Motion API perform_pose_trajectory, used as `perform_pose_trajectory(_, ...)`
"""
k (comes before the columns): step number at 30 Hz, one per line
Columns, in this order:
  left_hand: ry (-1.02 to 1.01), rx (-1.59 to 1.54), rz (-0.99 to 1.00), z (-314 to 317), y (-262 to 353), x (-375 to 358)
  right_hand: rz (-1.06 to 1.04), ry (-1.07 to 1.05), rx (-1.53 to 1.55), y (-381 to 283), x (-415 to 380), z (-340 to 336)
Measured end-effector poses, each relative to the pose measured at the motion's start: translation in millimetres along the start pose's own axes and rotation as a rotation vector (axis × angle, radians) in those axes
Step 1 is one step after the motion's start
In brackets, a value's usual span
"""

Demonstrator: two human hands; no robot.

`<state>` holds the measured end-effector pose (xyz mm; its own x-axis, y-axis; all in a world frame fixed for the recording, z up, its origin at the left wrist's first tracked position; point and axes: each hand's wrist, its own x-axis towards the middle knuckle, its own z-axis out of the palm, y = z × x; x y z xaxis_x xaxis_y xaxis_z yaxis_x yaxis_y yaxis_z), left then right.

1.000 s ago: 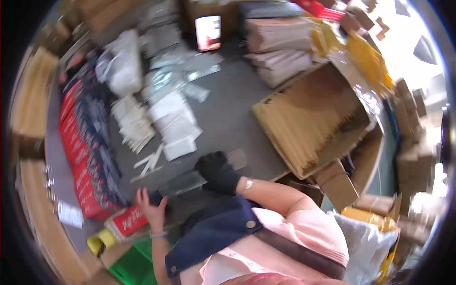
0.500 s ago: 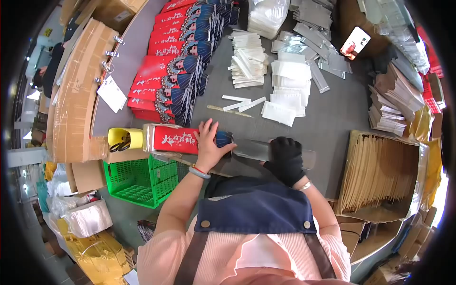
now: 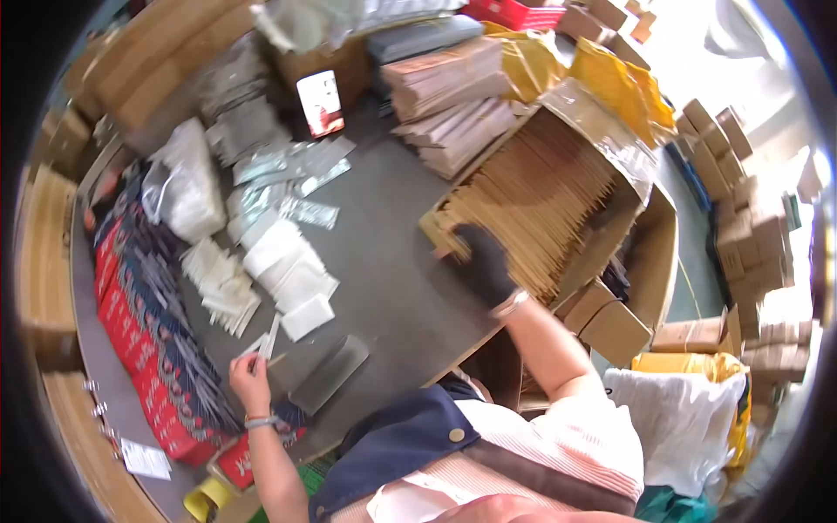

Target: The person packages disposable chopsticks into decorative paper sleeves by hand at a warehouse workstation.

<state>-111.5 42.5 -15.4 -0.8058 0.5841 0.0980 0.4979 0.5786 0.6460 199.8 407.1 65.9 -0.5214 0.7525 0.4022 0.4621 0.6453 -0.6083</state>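
My left hand [image 3: 251, 381] is closed over the table's left part, its fingertips pinching the lower end of a narrow white strip [image 3: 261, 343]. Below its wrist lies a red and dark blue printed packet [image 3: 237, 460], partly hidden by my forearm. A clear plastic sleeve [image 3: 330, 375] extends from that packet across the tabletop. My right hand [image 3: 481, 268], in a black fingerless glove, reaches to the near left corner of a cardboard box [image 3: 433, 228]. Thin brown pieces [image 3: 532, 200] stand tightly packed in it. The right fingers are blurred, and I cannot tell whether they grip one.
Red and blue packets [image 3: 144, 349] stand in a long row at the left. White packets [image 3: 288, 261], clear sleeves [image 3: 301, 166] and a phone [image 3: 320, 103] lie farther back. Paper stacks [image 3: 449, 83] adjoin the box. A yellow cup [image 3: 207, 499] sits at the lower left.
The view has swung right. My left hand has left the printed packet for the white strips. My right hand has moved off the clear sleeve to the box of brown pieces.
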Motion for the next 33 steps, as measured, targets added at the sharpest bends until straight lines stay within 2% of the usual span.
perform_pose_trajectory(1, 0.006, 0.009, 0.023, 1.8, 7.2, 4.7, 0.091, 0.084, -0.137, 38.2, 11.1, -30.0)
perform_pose_trajectory(2, 0.016, 0.017, 0.047, -1.9, 15.4, 3.1, 0.1, 0.139, -0.296, 73.9, 18.6, -66.8)
perform_pose_trajectory(3, 0.022, 0.029, 0.056, -4.2, 19.9, 2.6, 0.085, 0.194, -0.317, 95.6, 26.8, -97.3)
perform_pose_trajectory(4, 0.024, 0.051, 0.073, -4.2, 21.8, 1.8, 0.192, 0.172, -0.502, 126.9, 32.3, -117.9)
perform_pose_trajectory(5, 0.028, 0.074, 0.088, -5.6, 21.7, 1.5, 0.147, 0.166, -0.738, 173.6, 36.3, -130.5)
perform_pose_trajectory(8, 0.041, 0.139, 0.057, -10.2, 21.5, -0.8, 0.344, 0.022, -0.88, 192.7, 65.2, -151.5)
perform_pose_trajectory(11, 0.078, 0.13, -0.016, -14.1, 37.2, -5.9, 0.259, 0.011, -0.902, 211.6, 82.0, -148.1)
perform_pose_trajectory(14, 0.077, 0.085, -0.039, -15.0, 55.9, -19.0, 0.24, -0.118, -0.986, 233.2, 94.9, -146.9)
perform_pose_trajectory(17, 0.109, -0.034, -0.12, -11.0, 58.5, -30.9, 0.228, -0.158, -1.018, 224.6, 95.1, -145.9)
perform_pose_trajectory(20, 0.127, -0.23, -0.223, -10.0, 83.6, -30.7, 0.297, -0.297, -1.011, 259.6, 97.4, -145.0)
perform_pose_trajectory(22, 0.106, -0.301, -0.123, -6.6, 118.6, -26.4, 0.294, -0.301, -1.053, 275.8, 96.0, -145.8)
perform_pose_trajectory(24, -0.039, -0.084, 0.18, -18.2, 147.1, -13.3, 0.071, -0.135, -0.954, 271.9, 84.5, -146.3)
perform_pose_trajectory(26, 0.21, -0.15, 0.216, -26.6, 154.6, 5.4, 0.107, -0.007, -0.979, 250.5, 80.8, -138.4)
perform_pose_trajectory(27, 0.372, -0.3, 0.225, -36.6, 173.0, 17.9, 0.145, 0.064, -1.014, 236.9, 71.4, -148.9)
perform_pose_trajectory(28, 0.454, -0.306, 0.217, -49.9, 180.8, 26.9, 0.239, 0.035, -0.978, 197.1, 63.9, -161.0)
perform_pose_trajectory(30, 0.437, -0.364, 0.376, -28.8, 212.2, 18.3, 0.428, -0.017, -0.892, 93.2, 49.7, -158.5)
perform_pose_trajectory(31, 0.132, -0.124, 0.731, -23.6, 237.4, 11.8, 0.39, 0.007, -0.798, 74.6, 34.0, -152.6)
perform_pose_trajectory(33, 0.118, -0.168, 0.731, -14.7, 247.9, 13.3, 0.307, 0.026, -0.49, 37.1, 8.7, -135.7)
